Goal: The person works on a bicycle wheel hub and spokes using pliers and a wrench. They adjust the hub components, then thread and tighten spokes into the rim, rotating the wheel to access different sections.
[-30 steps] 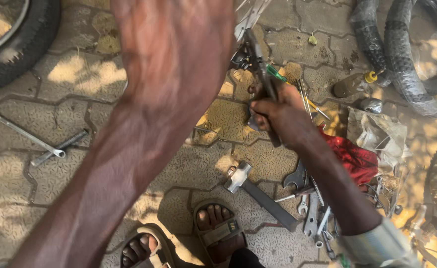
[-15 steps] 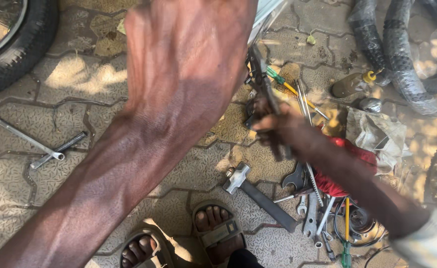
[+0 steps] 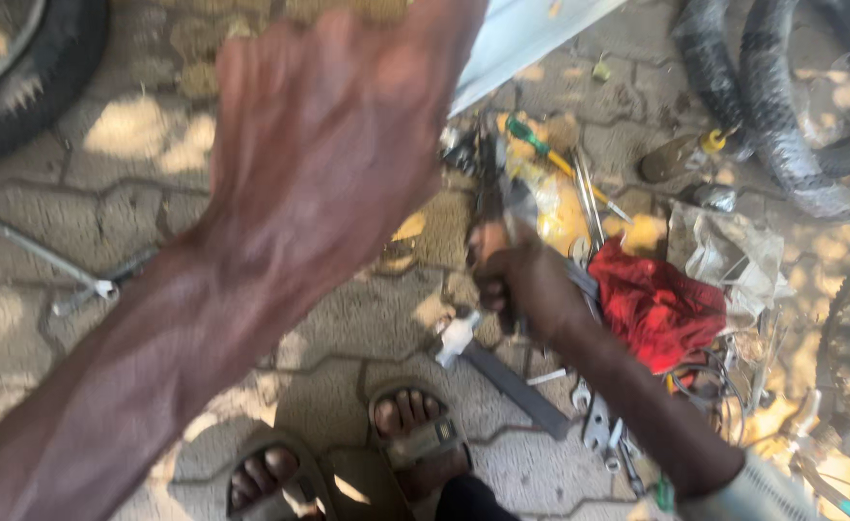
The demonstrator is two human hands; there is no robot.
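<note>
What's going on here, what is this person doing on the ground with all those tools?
A person stands in sandals on paving stones. The right hand grips a dark tool over a scatter of wrenches, a screwdriver and a red rag. The left hand is raised close to the camera, blurred, its fingers out of view. Tyres lie around.

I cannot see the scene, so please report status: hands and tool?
Left hand raised, blurred, grip unclear. Right hand closed on dark tool. Red cloth beside it.
</note>
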